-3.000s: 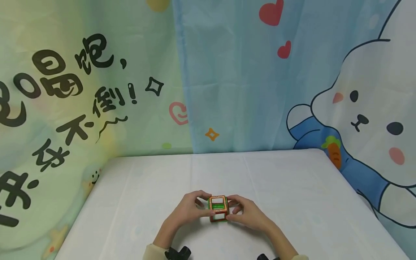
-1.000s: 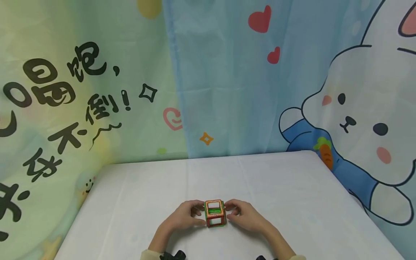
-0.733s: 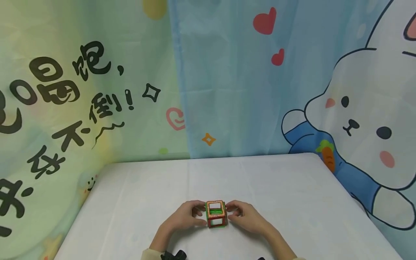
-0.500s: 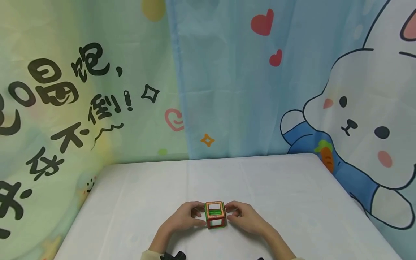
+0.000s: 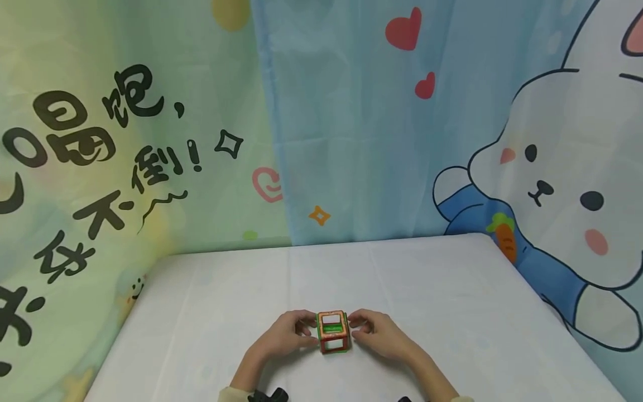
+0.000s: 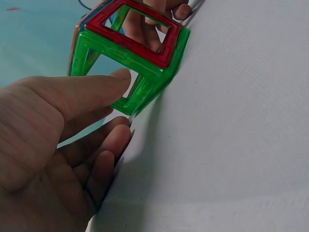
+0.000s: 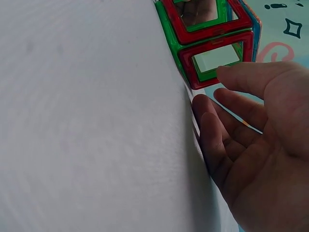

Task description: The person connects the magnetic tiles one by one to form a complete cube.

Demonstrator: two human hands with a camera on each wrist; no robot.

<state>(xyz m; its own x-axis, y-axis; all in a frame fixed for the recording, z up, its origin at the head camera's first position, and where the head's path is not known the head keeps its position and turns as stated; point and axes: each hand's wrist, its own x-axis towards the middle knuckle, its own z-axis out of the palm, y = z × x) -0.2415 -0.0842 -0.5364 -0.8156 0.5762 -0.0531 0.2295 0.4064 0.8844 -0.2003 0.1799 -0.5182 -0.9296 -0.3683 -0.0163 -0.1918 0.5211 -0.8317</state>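
Note:
A small cube of magnetic tiles (image 5: 333,331) sits on the white table, with orange on top, red in front and green at the edges and base. My left hand (image 5: 287,336) is at its left side, fingers loosely bent and the thumb tip right by the green side tile (image 6: 116,58). On the opposite side, my right hand (image 5: 378,335) has relaxed fingers, its thumb tip close to a red side tile (image 7: 217,58). Neither hand curls around the cube. The right wrist view cuts off part of the cube at the top.
The white-covered table (image 5: 427,290) spreads around the hands. A printed curtain (image 5: 346,139) with a rabbit and dark lettering hangs behind and beside it. A black wrist camera (image 5: 268,395) shows at the left sleeve.
Three seconds ago both hands held the cube, the left thumb across its front. The hands have since eased outward off its sides. Over the last second they stay nearly still.

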